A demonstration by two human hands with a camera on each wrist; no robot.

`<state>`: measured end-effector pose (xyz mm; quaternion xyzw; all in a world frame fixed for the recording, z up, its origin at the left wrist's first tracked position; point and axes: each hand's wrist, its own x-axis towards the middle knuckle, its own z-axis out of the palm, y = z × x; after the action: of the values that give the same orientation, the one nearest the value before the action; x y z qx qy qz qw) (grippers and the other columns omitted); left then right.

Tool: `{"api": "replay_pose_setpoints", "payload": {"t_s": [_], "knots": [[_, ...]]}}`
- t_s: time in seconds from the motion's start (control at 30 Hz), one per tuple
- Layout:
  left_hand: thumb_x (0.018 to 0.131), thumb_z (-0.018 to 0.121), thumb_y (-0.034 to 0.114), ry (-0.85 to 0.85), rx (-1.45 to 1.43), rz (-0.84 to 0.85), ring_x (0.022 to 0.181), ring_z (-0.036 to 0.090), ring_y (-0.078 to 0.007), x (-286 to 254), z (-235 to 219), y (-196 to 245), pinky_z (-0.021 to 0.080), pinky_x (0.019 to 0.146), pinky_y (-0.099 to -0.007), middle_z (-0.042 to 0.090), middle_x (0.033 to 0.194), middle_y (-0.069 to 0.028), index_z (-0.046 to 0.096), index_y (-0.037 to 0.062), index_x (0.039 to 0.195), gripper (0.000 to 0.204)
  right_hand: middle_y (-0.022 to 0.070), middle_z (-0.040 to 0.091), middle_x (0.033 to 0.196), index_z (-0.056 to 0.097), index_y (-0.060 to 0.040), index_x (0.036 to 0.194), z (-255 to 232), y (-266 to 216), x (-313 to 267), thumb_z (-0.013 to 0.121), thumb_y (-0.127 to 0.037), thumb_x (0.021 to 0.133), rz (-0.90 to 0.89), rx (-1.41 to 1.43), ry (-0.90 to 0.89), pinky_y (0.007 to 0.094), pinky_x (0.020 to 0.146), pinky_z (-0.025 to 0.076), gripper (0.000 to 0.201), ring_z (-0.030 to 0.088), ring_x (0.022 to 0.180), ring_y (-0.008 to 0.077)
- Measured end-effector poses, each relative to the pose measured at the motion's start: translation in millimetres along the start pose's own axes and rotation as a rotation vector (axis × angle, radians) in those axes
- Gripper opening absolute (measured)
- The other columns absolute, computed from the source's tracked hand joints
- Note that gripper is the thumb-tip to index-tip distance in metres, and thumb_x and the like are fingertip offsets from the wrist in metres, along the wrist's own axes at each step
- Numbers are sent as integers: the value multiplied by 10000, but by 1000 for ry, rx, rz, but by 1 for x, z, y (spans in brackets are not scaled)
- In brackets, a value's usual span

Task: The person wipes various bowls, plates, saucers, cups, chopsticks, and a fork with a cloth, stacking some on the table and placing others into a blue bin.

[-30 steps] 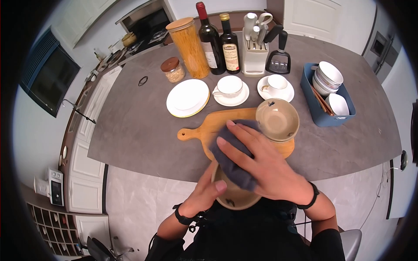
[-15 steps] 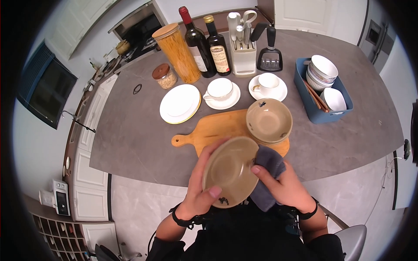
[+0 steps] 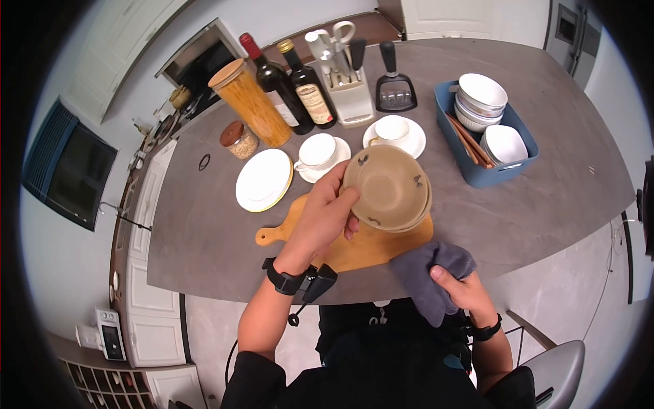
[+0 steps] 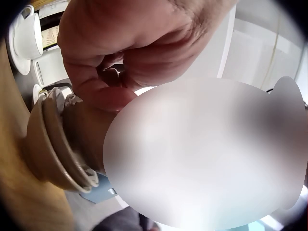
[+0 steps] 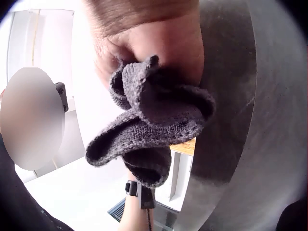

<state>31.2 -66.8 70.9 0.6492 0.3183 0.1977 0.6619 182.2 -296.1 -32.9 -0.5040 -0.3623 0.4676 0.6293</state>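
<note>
My left hand [image 3: 321, 217] pinches the rim of a tan bowl [image 3: 388, 187] with dark painted marks. This bowl sits over other tan bowls, whose edges [image 3: 428, 204] peek out at its right. In the left wrist view the stacked bowls [image 4: 41, 142] appear side-on, with the held one right at their rims. Beneath them lies a wooden cutting board [image 3: 340, 247], its handle pointing left. Near the table's front edge, my right hand [image 3: 471, 294] grips a bunched grey cloth [image 3: 432, 271]. The right wrist view shows the cloth's folds [image 5: 149, 127] hanging from the hand.
White plates [image 3: 264, 180] and two cups with saucers, one cup [image 3: 317, 150] nearer the plates, stand beyond the board. Behind are a pasta jar [image 3: 251, 102], two bottles, a knife block [image 3: 347, 99] and a small oat jar [image 3: 238, 140]. A blue basket [image 3: 487, 176] holds white bowls and chopsticks.
My left hand has carried the tan bowl forward and right from near my body onto the stacked bowls. My right hand has come off the bowl with the cloth and stays near the front edge.
</note>
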Motion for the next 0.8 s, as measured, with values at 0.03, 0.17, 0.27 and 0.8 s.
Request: {"api": "replay_pose_setpoints", "payload": {"t_s": [0.03,0.17,0.27,0.8], "knots": [[1012,484,134,-9,5,-3,527,551,-72,4,1,-2,432,432,-213,644,888,-47,491,2,1392,403,35,688,1111,627,25,1235,0,0,0,653,-185,1009,-6,22,9,315,946,488,310,612,1053,129],[983,446,33,-46,31,-38,536,567,-57,11,8,-5,483,447,-222,640,959,-56,442,6,1450,468,35,688,1107,625,26,1238,-2,-1,2,651,-179,1010,-22,77,-16,315,943,491,307,614,1041,130],[984,446,33,-29,29,2,539,574,-59,11,11,-8,492,451,-226,646,982,-60,441,1,1449,466,39,691,1110,625,26,1242,-4,1,1,653,-179,1009,-17,72,-37,316,942,492,311,617,1047,133],[991,491,86,-75,232,-55,471,493,-42,20,-3,-14,420,434,-207,620,875,-13,434,22,1472,488,45,686,1160,604,31,1283,-6,3,3,661,-183,1004,38,124,-5,318,966,481,357,614,1086,141]]}}
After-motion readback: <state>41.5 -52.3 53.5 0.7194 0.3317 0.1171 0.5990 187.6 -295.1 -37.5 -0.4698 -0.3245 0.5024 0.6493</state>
